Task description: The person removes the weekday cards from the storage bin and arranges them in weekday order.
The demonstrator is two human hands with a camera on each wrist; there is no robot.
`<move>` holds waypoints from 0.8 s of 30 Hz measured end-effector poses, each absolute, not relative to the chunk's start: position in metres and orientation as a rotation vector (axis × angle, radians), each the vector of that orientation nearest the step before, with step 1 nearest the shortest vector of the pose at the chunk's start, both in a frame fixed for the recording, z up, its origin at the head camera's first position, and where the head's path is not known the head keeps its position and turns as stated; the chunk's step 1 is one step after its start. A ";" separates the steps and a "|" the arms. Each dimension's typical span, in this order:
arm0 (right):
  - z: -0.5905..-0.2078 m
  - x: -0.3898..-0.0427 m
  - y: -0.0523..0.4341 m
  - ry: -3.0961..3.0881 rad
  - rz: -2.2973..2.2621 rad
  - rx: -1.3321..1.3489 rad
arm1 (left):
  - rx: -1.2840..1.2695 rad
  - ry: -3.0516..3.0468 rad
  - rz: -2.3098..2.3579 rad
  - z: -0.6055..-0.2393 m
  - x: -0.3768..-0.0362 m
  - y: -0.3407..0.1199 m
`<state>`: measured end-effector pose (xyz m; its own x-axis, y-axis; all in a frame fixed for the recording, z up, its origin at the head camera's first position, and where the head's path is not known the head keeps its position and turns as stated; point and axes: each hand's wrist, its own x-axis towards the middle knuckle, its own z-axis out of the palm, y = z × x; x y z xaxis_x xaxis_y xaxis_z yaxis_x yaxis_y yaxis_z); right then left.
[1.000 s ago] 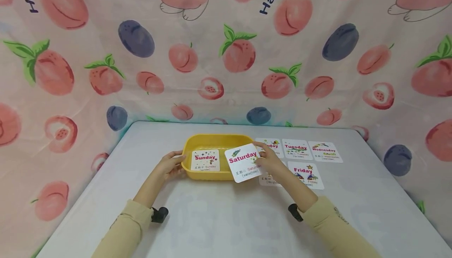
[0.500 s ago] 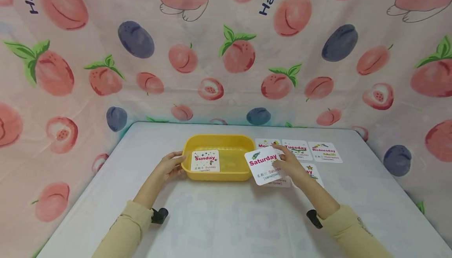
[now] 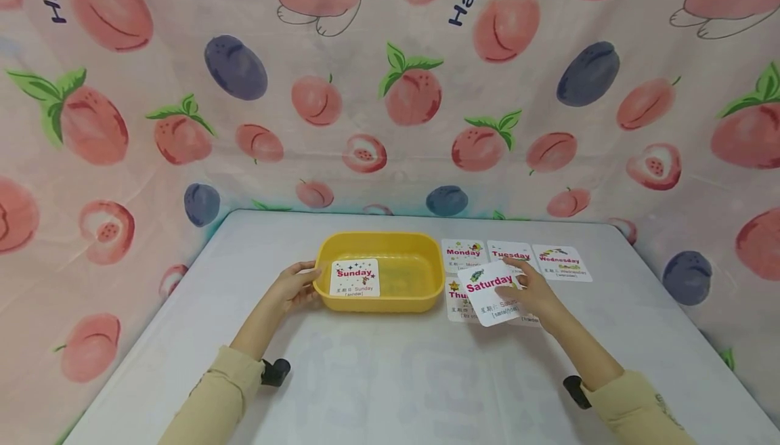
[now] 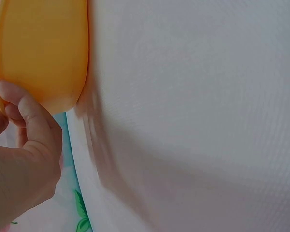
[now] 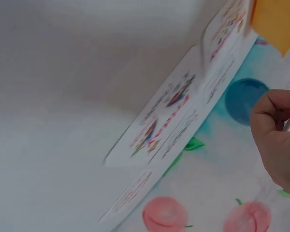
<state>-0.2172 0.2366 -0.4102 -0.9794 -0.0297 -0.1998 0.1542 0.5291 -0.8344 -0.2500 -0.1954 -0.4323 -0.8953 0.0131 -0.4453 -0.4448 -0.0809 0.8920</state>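
Note:
My left hand (image 3: 294, 287) pinches the left rim of a yellow plastic tray (image 3: 390, 304), thumb and fingers on either side of the edge in the left wrist view. Inside the tray, at its left end, lies the Sunday card (image 3: 355, 278). In my right hand (image 3: 536, 292) is the Saturday card (image 3: 487, 299), gripped by its right edge and tilted above the table. It overlaps the Thursday card (image 3: 457, 306) and hides most of the Friday card in the head view; the right wrist view shows the Friday card (image 5: 159, 113) flat on the table.
Behind the right hand lie the Monday card (image 3: 462, 253), the Tuesday card (image 3: 506, 250) and the Wednesday card (image 3: 560, 263) in a row. All sit on a white table (image 3: 378, 377). A fruit-patterned cloth (image 3: 390, 187) hangs along the table's back edge.
My right hand has carried the Saturday card rightward, from over the tray's right end to over the lower row of cards. The left hand and tray have stayed in place.

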 end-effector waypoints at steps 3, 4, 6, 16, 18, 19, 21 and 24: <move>-0.414 -0.216 0.249 2.632 -1.370 0.093 | -0.457 1.885 2.045 -0.432 -0.250 -0.195; -0.415 -0.216 0.254 2.650 -1.344 0.099 | -0.460 1.884 2.047 -0.432 -0.249 -0.195; -0.416 -0.216 0.263 2.679 -1.295 0.109 | -0.466 1.883 2.051 -0.432 -0.250 -0.195; -0.429 -0.215 0.306 2.724 -1.206 0.148 | -0.487 1.895 2.040 -0.432 -0.251 -0.197; -0.433 -0.215 0.315 2.734 -1.193 0.159 | -0.486 1.902 2.036 -0.433 -0.252 -0.196; -0.435 -0.215 0.320 2.740 -1.192 0.168 | -0.483 1.906 2.030 -0.433 -0.251 -0.197; -0.438 -0.216 0.328 2.744 -1.190 0.188 | -0.477 1.907 2.029 -0.434 -0.251 -0.197; -0.442 -0.216 0.339 2.737 -1.181 0.223 | -0.475 1.909 2.032 -0.434 -0.251 -0.197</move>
<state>-0.2163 0.3392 -0.4419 -0.9773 0.0759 -0.1980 0.1962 0.6786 -0.7079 -0.2507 -0.1966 -0.4341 -0.8964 0.0002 -0.4433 -0.4424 -0.0622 0.8947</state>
